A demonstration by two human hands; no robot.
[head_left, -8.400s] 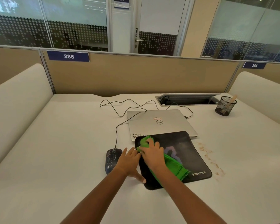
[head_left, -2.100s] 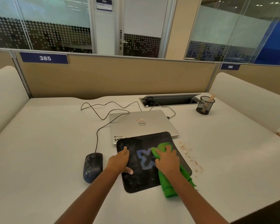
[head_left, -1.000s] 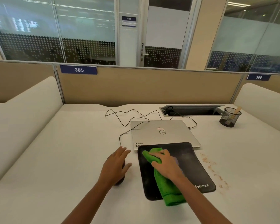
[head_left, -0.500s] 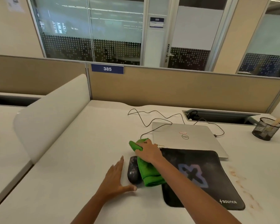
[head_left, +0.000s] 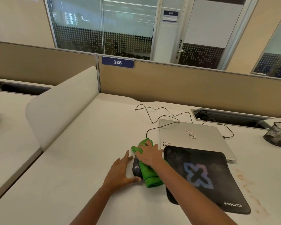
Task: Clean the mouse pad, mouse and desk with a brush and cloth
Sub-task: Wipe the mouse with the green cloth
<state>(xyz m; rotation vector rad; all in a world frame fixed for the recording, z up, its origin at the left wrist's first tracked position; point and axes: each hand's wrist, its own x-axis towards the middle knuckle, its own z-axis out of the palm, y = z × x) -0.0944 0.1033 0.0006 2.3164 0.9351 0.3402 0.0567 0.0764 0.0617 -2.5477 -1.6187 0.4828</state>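
Note:
A green cloth [head_left: 150, 177] is draped over a dark wired mouse [head_left: 136, 167] on the white desk [head_left: 88, 151]. My right hand [head_left: 148, 154] presses down on the cloth over the mouse. Flat on the desk, my left hand [head_left: 121, 171] touches the mouse's left side with fingers spread, thumb at its near end. Just right of the mouse lies a black mouse pad [head_left: 203, 177] with a blue X logo, its far edge overlapping a laptop. No brush is clearly visible.
A closed silver laptop [head_left: 191, 137] sits behind the pad, cables [head_left: 161, 114] trailing to a cable tray [head_left: 230, 116]. A black mesh cup [head_left: 277, 135] stands at far right. Brown crumbs or stains [head_left: 248, 187] mark the desk right of the pad. A beige partition [head_left: 169, 85] and white divider [head_left: 62, 103] bound the desk.
My right hand carried the cloth off the mouse pad leftward onto the mouse. My left hand left the pad and settled beside the mouse. The view swung left.

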